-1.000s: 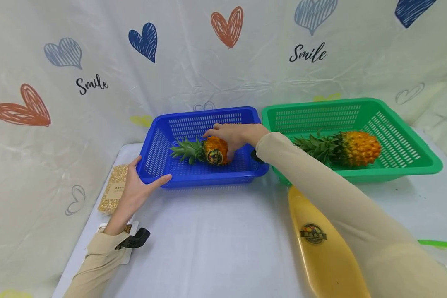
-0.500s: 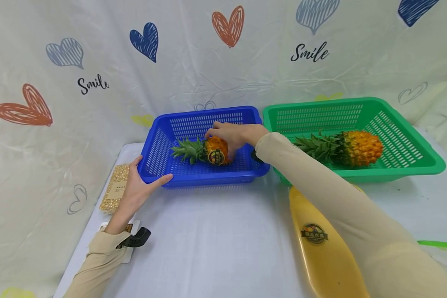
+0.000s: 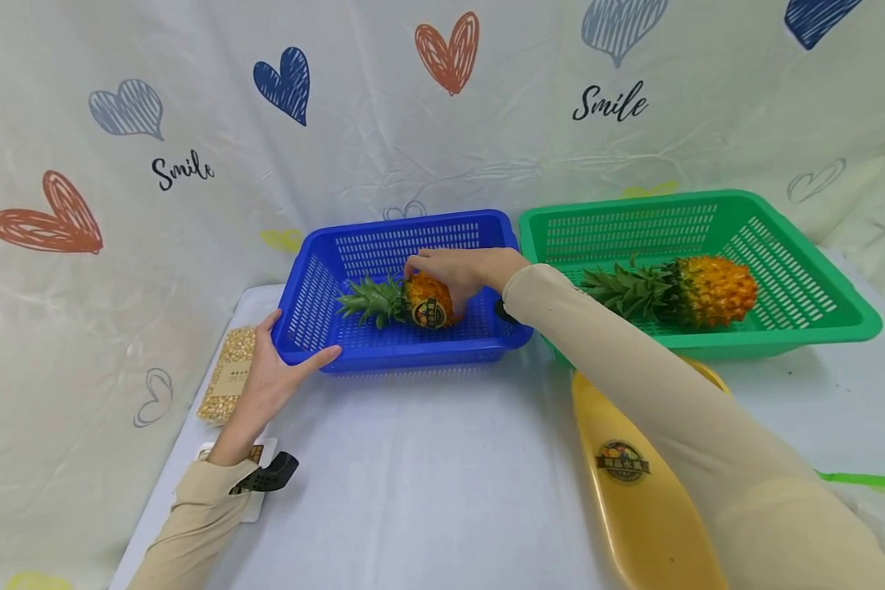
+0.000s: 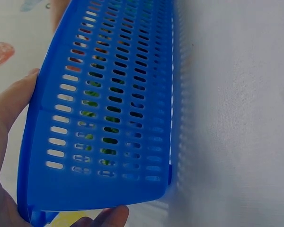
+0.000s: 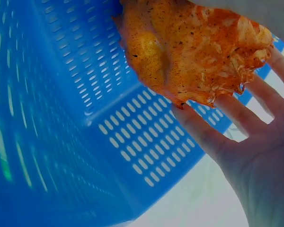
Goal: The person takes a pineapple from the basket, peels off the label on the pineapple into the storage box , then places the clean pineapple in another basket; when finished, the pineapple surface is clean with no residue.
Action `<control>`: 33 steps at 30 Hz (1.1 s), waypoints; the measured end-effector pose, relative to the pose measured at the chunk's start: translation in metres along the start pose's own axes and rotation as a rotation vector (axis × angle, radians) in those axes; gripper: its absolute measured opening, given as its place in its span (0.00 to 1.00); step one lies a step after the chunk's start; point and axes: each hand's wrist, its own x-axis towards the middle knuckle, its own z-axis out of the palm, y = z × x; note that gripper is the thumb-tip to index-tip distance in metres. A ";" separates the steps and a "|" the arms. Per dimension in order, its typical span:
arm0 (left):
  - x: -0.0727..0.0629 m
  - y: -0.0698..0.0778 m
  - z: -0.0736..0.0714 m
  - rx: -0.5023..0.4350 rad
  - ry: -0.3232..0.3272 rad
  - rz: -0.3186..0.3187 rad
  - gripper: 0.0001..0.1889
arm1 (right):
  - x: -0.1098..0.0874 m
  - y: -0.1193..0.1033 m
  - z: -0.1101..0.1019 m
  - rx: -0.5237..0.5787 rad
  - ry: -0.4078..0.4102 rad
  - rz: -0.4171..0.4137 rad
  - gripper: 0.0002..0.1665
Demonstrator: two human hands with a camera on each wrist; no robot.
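Note:
A small orange pineapple (image 3: 417,288) with a green crown and a round dark label lies on its side in the blue basket (image 3: 413,357). From above, my right hand (image 3: 466,269) holds its body, the fingers spread along the fruit's skin (image 5: 194,42) in the right wrist view. The arm in a beige sleeve crosses the green basket's near left corner. My left hand (image 3: 267,378) grips the blue basket's front left corner, thumb along the front rim and fingers on the left side. In the left wrist view, green leaves show through the slots of the basket wall (image 4: 109,189).
To the right, a green basket (image 3: 782,347) contains another pineapple (image 3: 715,291). A yellow boat-shaped tray (image 3: 649,524) lies partly under my right arm. Left stands a pack of corn kernels (image 3: 229,373); a green-edged bag (image 3: 878,508) is at the right edge. Behind hangs a heart-printed curtain (image 3: 383,147).
My right fingertips have shifted slightly lower over the pineapple, which stays in place in the blue basket. The left hand keeps its hold on the corner.

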 end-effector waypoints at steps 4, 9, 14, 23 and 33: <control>0.000 0.001 0.001 0.007 0.000 -0.005 0.65 | 0.000 0.000 0.001 -0.019 0.017 -0.020 0.54; 0.000 0.002 0.002 -0.009 -0.009 0.006 0.64 | -0.002 0.000 0.002 -0.061 0.031 -0.044 0.53; -0.002 0.002 0.002 -0.009 -0.011 0.002 0.65 | -0.009 -0.001 -0.002 -0.090 0.035 -0.060 0.53; -0.003 0.001 0.001 -0.003 -0.012 -0.006 0.64 | -0.030 -0.012 -0.028 -0.143 0.094 -0.122 0.53; -0.004 0.000 0.003 -0.001 -0.019 -0.033 0.65 | -0.092 -0.045 -0.071 -0.066 0.289 -0.304 0.54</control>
